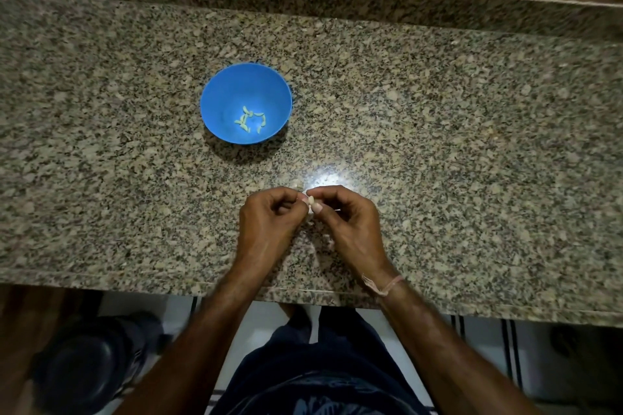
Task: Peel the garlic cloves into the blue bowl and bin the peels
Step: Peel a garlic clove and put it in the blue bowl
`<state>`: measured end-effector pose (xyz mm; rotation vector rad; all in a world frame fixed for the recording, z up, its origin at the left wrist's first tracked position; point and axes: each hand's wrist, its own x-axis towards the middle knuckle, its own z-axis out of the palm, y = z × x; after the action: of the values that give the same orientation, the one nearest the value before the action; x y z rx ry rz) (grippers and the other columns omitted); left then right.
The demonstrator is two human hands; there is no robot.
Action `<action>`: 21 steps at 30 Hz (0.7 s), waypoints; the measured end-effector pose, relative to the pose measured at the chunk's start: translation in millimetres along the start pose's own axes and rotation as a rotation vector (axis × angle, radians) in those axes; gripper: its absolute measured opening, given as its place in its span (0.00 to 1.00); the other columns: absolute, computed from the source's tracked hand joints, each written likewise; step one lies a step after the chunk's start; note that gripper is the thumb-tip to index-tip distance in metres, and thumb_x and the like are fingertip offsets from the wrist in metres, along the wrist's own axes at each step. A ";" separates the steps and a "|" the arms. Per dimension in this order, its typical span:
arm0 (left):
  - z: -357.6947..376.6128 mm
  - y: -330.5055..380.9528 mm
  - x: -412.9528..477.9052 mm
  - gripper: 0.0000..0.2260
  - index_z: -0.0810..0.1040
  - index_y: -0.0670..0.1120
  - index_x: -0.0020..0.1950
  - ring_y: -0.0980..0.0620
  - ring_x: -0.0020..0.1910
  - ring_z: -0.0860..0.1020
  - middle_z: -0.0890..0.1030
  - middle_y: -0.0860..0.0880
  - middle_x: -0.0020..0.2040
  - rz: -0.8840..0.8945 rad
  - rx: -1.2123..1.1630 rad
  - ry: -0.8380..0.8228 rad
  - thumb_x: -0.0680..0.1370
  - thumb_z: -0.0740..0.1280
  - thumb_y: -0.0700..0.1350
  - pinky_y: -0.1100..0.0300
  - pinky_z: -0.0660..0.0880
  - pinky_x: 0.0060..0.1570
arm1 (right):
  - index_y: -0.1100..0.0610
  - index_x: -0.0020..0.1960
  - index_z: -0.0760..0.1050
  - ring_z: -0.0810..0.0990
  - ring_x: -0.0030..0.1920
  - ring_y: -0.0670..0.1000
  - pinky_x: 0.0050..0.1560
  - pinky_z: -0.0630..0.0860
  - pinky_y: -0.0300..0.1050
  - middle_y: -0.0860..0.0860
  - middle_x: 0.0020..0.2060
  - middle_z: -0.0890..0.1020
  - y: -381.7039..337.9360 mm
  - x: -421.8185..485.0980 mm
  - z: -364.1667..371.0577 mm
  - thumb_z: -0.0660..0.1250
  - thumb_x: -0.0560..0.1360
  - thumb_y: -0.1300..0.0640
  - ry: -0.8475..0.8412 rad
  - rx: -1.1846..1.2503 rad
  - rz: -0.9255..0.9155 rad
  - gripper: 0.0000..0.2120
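A blue bowl (220, 94) stands on the granite counter, left of centre, with several pale peeled garlic cloves (250, 120) in its bottom. Nearer to me, my left hand (266, 222) and my right hand (349, 222) meet fingertip to fingertip just above the counter. Between them they pinch one small pale garlic clove (311, 201). Most of that clove is hidden by my fingertips. A few pale peel scraps (328, 241) lie on the counter under my right hand.
The granite counter (472, 145) runs the full width, with a raised back ledge and wood behind it. Below the front edge, on the floor at the left, stands a dark round bin (84, 364). My legs fill the bottom middle.
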<state>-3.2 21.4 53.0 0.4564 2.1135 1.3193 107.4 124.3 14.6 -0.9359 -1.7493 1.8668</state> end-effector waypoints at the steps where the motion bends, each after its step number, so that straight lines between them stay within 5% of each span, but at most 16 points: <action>1: 1.6 -0.5 1.0 0.02 0.87 0.48 0.46 0.53 0.39 0.84 0.86 0.52 0.38 0.002 0.004 0.004 0.77 0.74 0.43 0.59 0.82 0.40 | 0.59 0.57 0.84 0.86 0.55 0.54 0.58 0.83 0.59 0.51 0.51 0.88 -0.3 0.9 -0.8 0.72 0.79 0.65 -0.004 0.000 -0.001 0.08; 5: 8.7 -2.2 3.3 0.02 0.85 0.47 0.45 0.63 0.31 0.76 0.81 0.55 0.33 0.009 0.032 0.005 0.77 0.74 0.43 0.68 0.72 0.34 | 0.58 0.57 0.84 0.86 0.55 0.56 0.59 0.82 0.63 0.52 0.51 0.87 0.4 4.7 -4.7 0.72 0.79 0.65 -0.020 0.021 0.005 0.08; 11: 14.0 -3.1 0.2 0.04 0.85 0.46 0.53 0.50 0.46 0.85 0.87 0.49 0.45 -0.004 -0.140 -0.025 0.79 0.74 0.42 0.60 0.82 0.47 | 0.59 0.57 0.84 0.85 0.55 0.59 0.59 0.81 0.66 0.54 0.50 0.87 -0.3 8.3 -11.4 0.73 0.79 0.65 -0.010 0.062 0.012 0.08; 21: 12.4 -1.8 -1.8 0.05 0.82 0.45 0.49 0.55 0.44 0.79 0.83 0.51 0.44 0.118 -0.122 -0.071 0.78 0.73 0.35 0.64 0.77 0.45 | 0.61 0.55 0.82 0.84 0.54 0.60 0.59 0.82 0.58 0.56 0.51 0.86 -5.3 3.1 -13.4 0.74 0.77 0.67 -0.034 0.119 0.047 0.07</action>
<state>6.3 28.1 47.9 0.5743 1.9612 1.4677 114.1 136.5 19.4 -0.9125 -1.6281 2.0036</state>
